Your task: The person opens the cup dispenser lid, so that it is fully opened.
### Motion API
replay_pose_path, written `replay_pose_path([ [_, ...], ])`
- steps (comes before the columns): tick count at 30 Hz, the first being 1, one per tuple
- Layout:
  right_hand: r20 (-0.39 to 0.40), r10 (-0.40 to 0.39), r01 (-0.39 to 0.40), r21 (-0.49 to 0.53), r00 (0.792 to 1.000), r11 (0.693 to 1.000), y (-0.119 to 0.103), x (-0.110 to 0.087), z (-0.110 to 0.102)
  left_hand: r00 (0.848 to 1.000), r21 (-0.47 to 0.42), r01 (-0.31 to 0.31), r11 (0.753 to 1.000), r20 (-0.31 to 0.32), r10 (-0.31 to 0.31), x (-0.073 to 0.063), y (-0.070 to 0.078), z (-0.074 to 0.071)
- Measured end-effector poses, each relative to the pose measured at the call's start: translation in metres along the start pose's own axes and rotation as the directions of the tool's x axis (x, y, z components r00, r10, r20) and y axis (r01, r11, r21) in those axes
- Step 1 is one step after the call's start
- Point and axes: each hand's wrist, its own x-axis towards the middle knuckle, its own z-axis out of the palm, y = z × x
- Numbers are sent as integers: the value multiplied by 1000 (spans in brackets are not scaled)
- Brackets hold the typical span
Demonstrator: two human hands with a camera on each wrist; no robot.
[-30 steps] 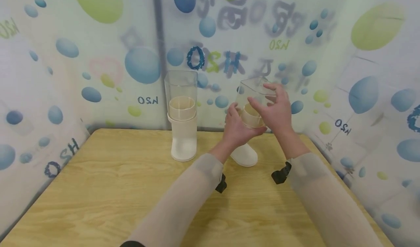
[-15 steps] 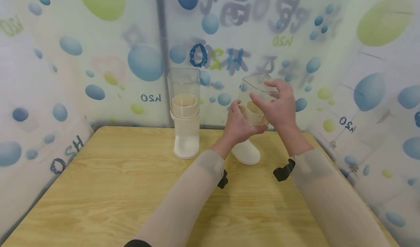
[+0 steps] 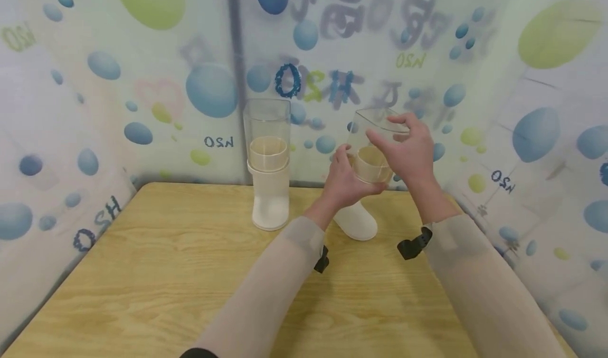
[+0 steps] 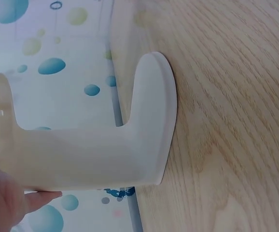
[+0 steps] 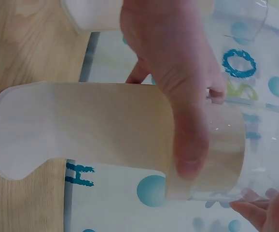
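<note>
My left hand (image 3: 349, 181) grips the collar of a white boot-shaped stand (image 3: 357, 222), whose foot rests on the table; its thumb crosses the collar in the right wrist view. Over the stand's beige neck (image 3: 371, 163) sits a clear plastic sleeve (image 3: 372, 123), open at the top. My right hand (image 3: 409, 149) holds this sleeve from the right, thumb and fingers spread around its upper part. In the left wrist view the stand (image 4: 81, 157) lies sideways across the picture, with part of the left hand (image 4: 2, 203) at its collar. The right hand's fingertips (image 5: 255, 212) touch the sleeve's side.
To the left stands a second white boot-shaped stand (image 3: 271, 199) with its own clear sleeve (image 3: 267, 115), upright near the back edge of the wooden table (image 3: 157, 273). Patterned walls (image 3: 190, 46) enclose the table's back and sides. Black wrist cameras (image 3: 412, 244) hang below the sleeves.
The right hand and the clear sleeve have shifted slightly to the right. The left hand keeps its grip on the collar; the left-hand stand has not moved on the table.
</note>
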Motion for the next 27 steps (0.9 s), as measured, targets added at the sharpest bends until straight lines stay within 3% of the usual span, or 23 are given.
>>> replay_pose_path([
  [15, 28, -61, 62, -51, 998, 997, -5, -2, -3, 999, -9, 7, 1000, 34, -6, -1, -1, -4],
  [22, 39, -9, 10, -39, 999, 999, -8, -4, -5, 999, -6, 7, 1000, 42, -7, -1, -2, -6],
  [27, 41, -63, 66, -70, 997, 995, -9, -4, -5, 999, -24, -1, 1000, 51, 2, -1, -3, -8],
])
